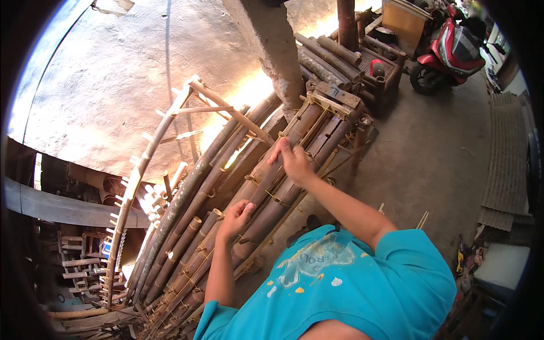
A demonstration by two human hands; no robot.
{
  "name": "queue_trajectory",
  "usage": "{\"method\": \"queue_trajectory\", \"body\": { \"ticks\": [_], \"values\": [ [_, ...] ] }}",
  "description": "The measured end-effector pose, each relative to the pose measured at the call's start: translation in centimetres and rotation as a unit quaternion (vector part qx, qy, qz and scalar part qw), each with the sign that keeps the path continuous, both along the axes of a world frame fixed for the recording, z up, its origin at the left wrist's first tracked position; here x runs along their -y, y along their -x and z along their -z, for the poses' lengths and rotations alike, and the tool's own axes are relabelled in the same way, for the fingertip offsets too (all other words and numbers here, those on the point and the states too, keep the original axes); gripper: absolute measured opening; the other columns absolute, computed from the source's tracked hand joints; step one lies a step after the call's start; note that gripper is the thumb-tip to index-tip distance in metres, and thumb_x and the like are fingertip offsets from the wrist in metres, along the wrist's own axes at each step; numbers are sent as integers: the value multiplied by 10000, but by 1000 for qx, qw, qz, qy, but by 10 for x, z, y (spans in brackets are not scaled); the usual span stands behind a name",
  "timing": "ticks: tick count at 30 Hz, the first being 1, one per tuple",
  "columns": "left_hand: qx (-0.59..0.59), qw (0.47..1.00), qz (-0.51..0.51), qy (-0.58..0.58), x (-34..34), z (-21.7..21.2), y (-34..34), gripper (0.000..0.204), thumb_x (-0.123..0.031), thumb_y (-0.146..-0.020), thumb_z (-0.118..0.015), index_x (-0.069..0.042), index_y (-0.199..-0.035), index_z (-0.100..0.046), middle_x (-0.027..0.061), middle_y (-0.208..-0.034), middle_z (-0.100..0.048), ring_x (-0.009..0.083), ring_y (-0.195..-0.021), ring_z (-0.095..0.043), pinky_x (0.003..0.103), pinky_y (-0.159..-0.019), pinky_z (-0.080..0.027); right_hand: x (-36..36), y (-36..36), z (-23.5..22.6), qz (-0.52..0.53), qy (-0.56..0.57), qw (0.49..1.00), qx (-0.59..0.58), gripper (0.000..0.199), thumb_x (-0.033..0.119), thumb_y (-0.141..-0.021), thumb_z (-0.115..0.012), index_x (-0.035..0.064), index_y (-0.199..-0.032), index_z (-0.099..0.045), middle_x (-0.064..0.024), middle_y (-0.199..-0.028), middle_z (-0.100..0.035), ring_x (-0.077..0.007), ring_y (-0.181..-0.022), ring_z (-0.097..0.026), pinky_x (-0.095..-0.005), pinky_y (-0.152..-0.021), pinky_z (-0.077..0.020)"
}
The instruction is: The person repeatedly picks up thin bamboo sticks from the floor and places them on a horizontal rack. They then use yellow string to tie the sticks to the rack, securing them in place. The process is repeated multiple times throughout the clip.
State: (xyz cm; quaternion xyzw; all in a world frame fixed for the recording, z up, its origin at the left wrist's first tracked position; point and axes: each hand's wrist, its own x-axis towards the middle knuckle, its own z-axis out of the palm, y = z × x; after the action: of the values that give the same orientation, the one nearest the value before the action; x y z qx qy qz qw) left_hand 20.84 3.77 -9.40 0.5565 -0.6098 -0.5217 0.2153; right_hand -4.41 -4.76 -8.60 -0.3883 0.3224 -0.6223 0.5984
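Before me, a long bench of bamboo poles (317,161) tied with yellowish cord runs from lower left to upper right. A flat brown bamboo slat (267,185) spans the space between my hands, lying along the poles. My right hand (296,162) is closed around its upper end, near the bench's far part. Lower and to the left, my left hand (233,221) is closed at its near end, the thumb uppermost. Parts of the slat are hidden under my fingers.
A curved bamboo frame with pegs (148,153) and loose bamboo poles (195,170) lean by the wall at left. A concrete post (277,56) rises beyond the bench. Stacked bamboo (331,59), a red scooter (451,51) and corrugated sheets (501,153) stand farther right.
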Motion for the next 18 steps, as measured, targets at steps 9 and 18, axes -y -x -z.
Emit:
{"method": "queue_trajectory", "body": {
  "ticks": [9, 18],
  "values": [
    [182, 964, -8, 192, 82, 28, 96, 242, -222, -908, -655, -16, -1026, -700, 220, -890, -682, 373, -821, -668, 422, -744, -510, -48, 128, 95, -74, -285, 940, -173, 525, 561, -1017, -404, 65, -1005, -575, -46, -845, -620, -97, -679, -585, -244, -608, -492],
    [236, 956, 19, 171, 122, 35, 148, 203, -187, -890, -649, -45, -1021, -713, 225, -941, -687, 412, -893, -657, 460, -786, -514, -55, 125, 112, -229, -241, 918, -217, 383, 371, -1054, -428, 29, -1077, -599, -33, -879, -617, -106, -748, -589, -263, -694, -513]
  ]
}}
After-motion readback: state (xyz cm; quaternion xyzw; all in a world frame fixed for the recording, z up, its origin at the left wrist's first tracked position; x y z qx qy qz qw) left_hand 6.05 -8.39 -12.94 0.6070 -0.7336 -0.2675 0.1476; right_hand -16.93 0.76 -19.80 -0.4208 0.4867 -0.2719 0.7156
